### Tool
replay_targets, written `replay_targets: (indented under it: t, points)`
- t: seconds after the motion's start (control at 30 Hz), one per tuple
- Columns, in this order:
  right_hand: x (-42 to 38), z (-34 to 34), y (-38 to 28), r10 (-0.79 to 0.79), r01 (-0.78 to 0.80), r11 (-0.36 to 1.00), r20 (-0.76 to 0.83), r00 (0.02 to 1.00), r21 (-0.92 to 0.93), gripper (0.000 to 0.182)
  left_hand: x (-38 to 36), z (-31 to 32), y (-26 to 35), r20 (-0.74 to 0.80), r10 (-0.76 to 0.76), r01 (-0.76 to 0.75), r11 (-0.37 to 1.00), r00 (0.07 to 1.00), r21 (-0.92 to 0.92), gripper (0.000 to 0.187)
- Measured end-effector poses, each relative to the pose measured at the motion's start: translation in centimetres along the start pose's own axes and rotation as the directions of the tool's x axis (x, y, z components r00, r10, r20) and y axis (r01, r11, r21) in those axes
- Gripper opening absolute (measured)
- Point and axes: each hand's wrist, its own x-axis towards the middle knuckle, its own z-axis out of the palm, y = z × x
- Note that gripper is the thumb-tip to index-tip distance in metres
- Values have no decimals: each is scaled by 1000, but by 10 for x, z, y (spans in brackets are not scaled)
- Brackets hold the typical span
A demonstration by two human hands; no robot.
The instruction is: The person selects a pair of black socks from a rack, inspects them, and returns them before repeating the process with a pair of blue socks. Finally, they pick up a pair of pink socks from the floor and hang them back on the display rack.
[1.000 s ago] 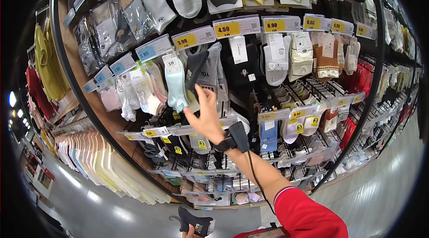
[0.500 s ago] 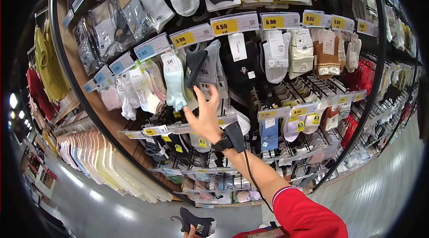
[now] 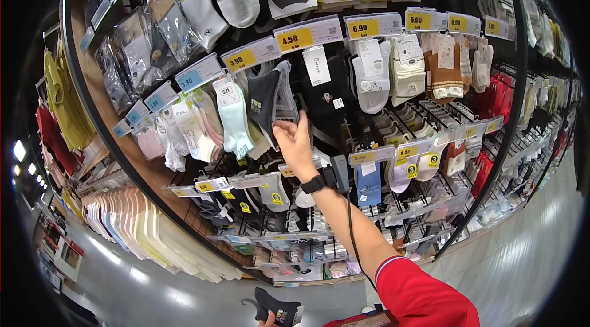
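Observation:
My right hand (image 3: 294, 146), a black band on its wrist, reaches up to the hanging socks. Its fingers are apart, at the lower edge of a dark grey sock (image 3: 263, 100) with small lettering. Whether they touch the sock is hard to tell. Behind that sock hang lighter grey socks (image 3: 284, 90), and to its left are pale blue socks (image 3: 233, 118) with a white label. Low in the view, my left hand (image 3: 269, 319) is closed on a pair of dark socks (image 3: 276, 307); only a few of its fingers show.
Black socks (image 3: 326, 97) with a white tag hang right of my hand. Price tags (image 3: 307, 33) run along the rack, and a lower rail (image 3: 393, 154) juts out beneath. A dark upright post (image 3: 522, 38) stands at right. Pale clothes (image 3: 147, 222) hang at lower left.
The dark grey sock has swung from tilted to hanging nearly straight, its lettering now facing me. My right hand has shifted slightly right. My left hand still holds the dark socks.

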Motion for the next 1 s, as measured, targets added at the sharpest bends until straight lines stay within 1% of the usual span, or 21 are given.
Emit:
replay_targets:
  t: [0.03, 0.07, 0.1, 0.13, 0.17, 0.2, 0.23, 0.27, 0.3, 0.37, 0.4, 0.43, 0.47, 0.5, 0.6, 0.73, 0.8, 0.83, 0.9, 0.93, 1.0]
  points:
    - [-1, -1, 1, 0, 0, 999, 1, 1000, -48, 73, 0, 3, 9, 0, 1, -1, 1000, 1000, 2, 20]
    - [-2, -2, 3, 0, 0, 999, -1, 1000, -48, 73, -1, 8, 24, -7, -181, 169, 930, 983, -325, 20]
    - [-5, -3, 4, -6, 14, 986, 48, 999, -166, 68, -3, 10, 34, 46, -350, 304, 731, 935, -611, 19]
    - [-8, -2, 5, -6, 33, 959, 96, 995, -282, 63, -4, 9, 34, 47, -350, 305, 733, 935, -608, 19]
    - [-12, 1, 7, -81, 112, 938, 105, 991, -328, 53, -5, 8, 34, 34, -184, 183, 906, 982, -381, 20]
    - [-15, 2, 8, -64, 100, 922, 109, 992, -374, 54, -6, 8, 34, 66, -14, 23, 991, 998, -129, 21]
    - [-18, 3, 5, -67, 118, 877, 124, 990, -465, 55, -7, 9, 36, 68, -15, 24, 992, 998, -126, 21]
    - [-19, 4, 4, -67, 135, 823, 140, 988, -552, 57, -6, 11, 40, 71, -135, 150, 938, 988, -311, 23]
    - [-19, 5, 6, -66, 132, 823, 138, 988, -552, 57, -6, 13, 44, 95, -251, 265, 835, 963, -483, 24]
    - [-20, 7, 9, -155, 234, 737, 179, 972, -634, 59, -7, 15, 51, 99, -263, 276, 819, 960, -504, 25]
    - [-21, 7, 11, -152, 233, 737, 180, 972, -634, 59, -8, 16, 53, 103, -272, 284, 801, 957, -527, 25]
    - [-23, 7, 11, -181, 260, 711, 187, 965, -653, 60, -8, 16, 49, 101, -275, 286, 800, 956, -527, 25]
    - [-24, 8, 12, -210, 287, 683, 196, 958, -671, 61, -8, 15, 42, 125, -310, 324, 752, 943, -574, 25]
    - [-25, 8, 12, -207, 287, 684, 200, 958, -670, 61, -9, 15, 38, 151, -342, 359, 700, 928, -618, 25]
    - [-26, 9, 12, -173, 263, 698, 200, 964, -666, 63, -12, 15, 43, 158, -328, 355, 726, 932, -589, 25]
    - [-30, 13, 4, -138, 243, 735, 211, 968, -634, 64, -14, 16, 53, 151, -298, 327, 730, 942, -600, 25]
    - [-30, 13, 5, -144, 244, 753, 209, 967, -611, 63, -12, 17, 49, 144, -377, 367, 627, 915, -687, 25]
    - [-30, 13, 7, -151, 251, 750, 211, 966, -613, 64, -11, 15, 43, 143, -378, 366, 625, 915, -689, 25]
    - [-30, 12, 9, -147, 244, 763, 206, 967, -598, 65, -9, 10, 29, 144, -327, 355, 804, 934, -477, 24]
    - [-30, 12, 10, -144, 236, 777, 200, 969, -584, 67, -10, 12, 35, 143, -327, 354, 803, 934, -479, 24]
    - [-31, 12, 12, -171, 263, 773, 211, 963, -577, 68, -12, 17, 50, 129, -391, 374, 656, 911, -655, 24]
